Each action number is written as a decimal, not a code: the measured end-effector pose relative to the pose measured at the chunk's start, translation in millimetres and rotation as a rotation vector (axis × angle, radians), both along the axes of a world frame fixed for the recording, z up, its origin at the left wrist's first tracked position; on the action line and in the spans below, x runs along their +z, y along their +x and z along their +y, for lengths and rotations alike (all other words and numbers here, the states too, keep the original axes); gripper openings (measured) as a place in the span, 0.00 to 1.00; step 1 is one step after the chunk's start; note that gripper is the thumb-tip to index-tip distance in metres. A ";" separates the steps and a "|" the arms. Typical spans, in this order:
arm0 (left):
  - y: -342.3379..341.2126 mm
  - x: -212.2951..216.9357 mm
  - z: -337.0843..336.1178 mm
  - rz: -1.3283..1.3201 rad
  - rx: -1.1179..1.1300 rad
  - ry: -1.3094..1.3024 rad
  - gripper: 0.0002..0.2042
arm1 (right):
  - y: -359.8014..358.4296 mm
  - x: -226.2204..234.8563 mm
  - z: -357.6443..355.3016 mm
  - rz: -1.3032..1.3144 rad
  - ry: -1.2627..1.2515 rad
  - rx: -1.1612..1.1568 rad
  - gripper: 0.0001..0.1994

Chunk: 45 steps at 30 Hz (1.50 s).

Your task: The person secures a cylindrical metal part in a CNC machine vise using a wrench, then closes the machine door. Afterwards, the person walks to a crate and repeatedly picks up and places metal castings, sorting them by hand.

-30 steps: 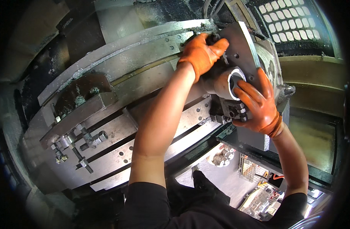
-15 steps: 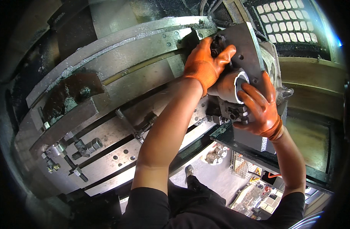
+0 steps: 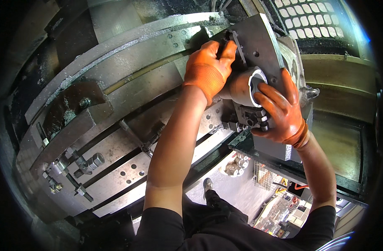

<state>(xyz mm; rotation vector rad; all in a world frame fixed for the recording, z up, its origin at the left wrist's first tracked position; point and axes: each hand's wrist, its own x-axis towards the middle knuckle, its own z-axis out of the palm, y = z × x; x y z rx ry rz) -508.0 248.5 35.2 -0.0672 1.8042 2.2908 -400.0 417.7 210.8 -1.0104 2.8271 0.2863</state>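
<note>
A hollow cylindrical metal casting (image 3: 240, 88) with a bright machined rim sits against a dark upright plate (image 3: 258, 44) that has bolt holes. My right hand (image 3: 281, 111), in an orange rubber glove, has fingertips hooked into the casting's open mouth. Its thumb lies lower, by some black bolts (image 3: 258, 119). My left hand (image 3: 210, 69), gloved alike, is at the casting's far side with fingers curled round a dark metal clamp piece; the fingers hide most of it. A narrow dark clamp bar (image 3: 238, 48) shows just right of those fingers, along the plate.
A large round slotted machine table (image 3: 158, 75) strewn with metal chips fills the left. Bolts and a clamp stud (image 3: 93, 163) stand on it, with a rusty brown bracket (image 3: 80, 102) beyond. A machine ledge (image 3: 241, 140) runs below my right hand; several castings (image 3: 235, 167) rest lower down.
My left hand has shifted left, and its thumb and forefinger have drawn closer round the dark clamp piece. The clamp bar shows more plainly. My right hand stays at the casting's mouth.
</note>
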 end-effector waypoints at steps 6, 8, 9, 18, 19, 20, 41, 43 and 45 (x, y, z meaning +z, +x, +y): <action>6.3 -10.8 3.2 0.169 0.062 -0.002 0.17 | -0.6 0.1 -0.6 -0.012 0.002 0.002 0.51; 4.3 -3.4 -5.3 0.157 -0.003 0.002 0.16 | -1.8 0.0 0.7 -0.027 0.008 -0.002 0.51; 2.4 1.3 -11.4 0.164 -0.038 -0.009 0.16 | -1.2 -0.1 2.3 -0.022 0.009 -0.003 0.51; -27.9 13.3 12.5 0.013 0.006 -0.178 0.31 | 0.9 -0.9 7.3 -0.027 -0.009 -0.010 0.53; -28.1 5.0 12.8 0.057 0.022 -0.133 0.30 | 0.0 0.4 3.9 -0.032 -0.016 -0.010 0.53; -29.1 -0.3 15.6 0.054 0.050 -0.127 0.30 | -0.2 -0.3 1.6 -0.036 -0.024 -0.010 0.53; -6.9 19.1 3.4 0.118 -0.065 -0.581 0.37 | 2.9 -1.5 3.3 0.003 -0.069 0.001 0.53; -6.5 6.8 4.5 0.237 -0.015 -0.568 0.36 | 3.5 -3.1 3.5 0.006 -0.067 0.006 0.54; -8.5 -7.1 5.0 0.379 0.074 -0.504 0.35 | 1.8 -4.9 3.7 0.013 -0.060 0.029 0.55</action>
